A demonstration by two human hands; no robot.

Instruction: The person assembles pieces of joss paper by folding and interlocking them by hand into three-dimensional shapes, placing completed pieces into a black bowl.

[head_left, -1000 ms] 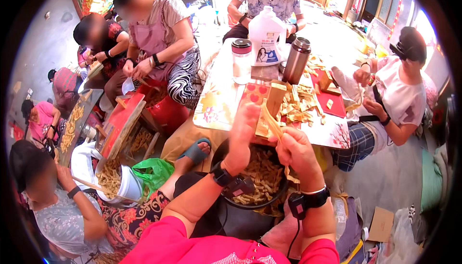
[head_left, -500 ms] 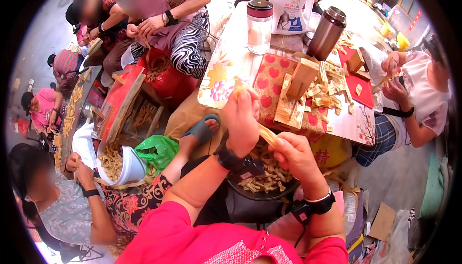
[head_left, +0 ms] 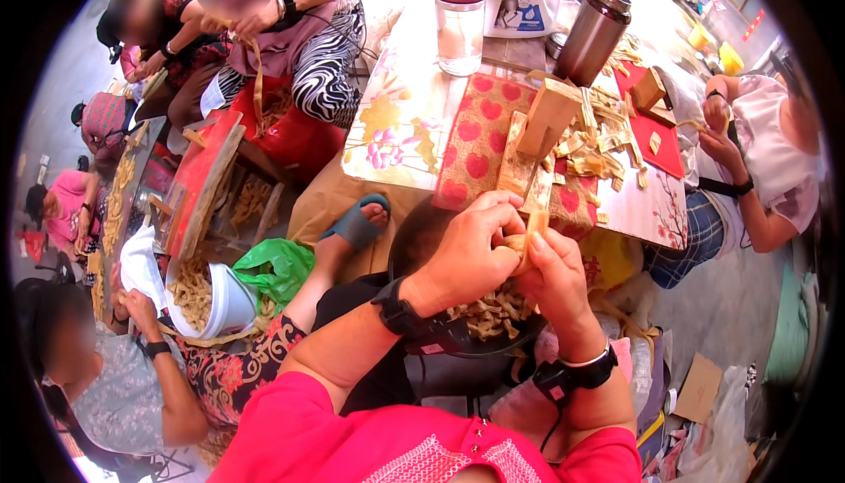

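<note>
Pinched a pale yellow strip (head_left: 535,226) between closed left grip (head_left: 471,250) and right grip (head_left: 561,282); looked light, soft, pliable, best taken near the ends. Saw black basin (head_left: 482,349) of pieces (head_left: 491,314) below the grip, table (head_left: 374,153) beyond.

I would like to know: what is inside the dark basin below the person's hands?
Inside the dark basin lie many short, pale brown pieces. The left hand and right hand cover part of it; what lies beneath the top pieces cannot be seen either.

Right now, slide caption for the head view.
Left hand and right hand grip a tan strip above a round black basin.
</note>
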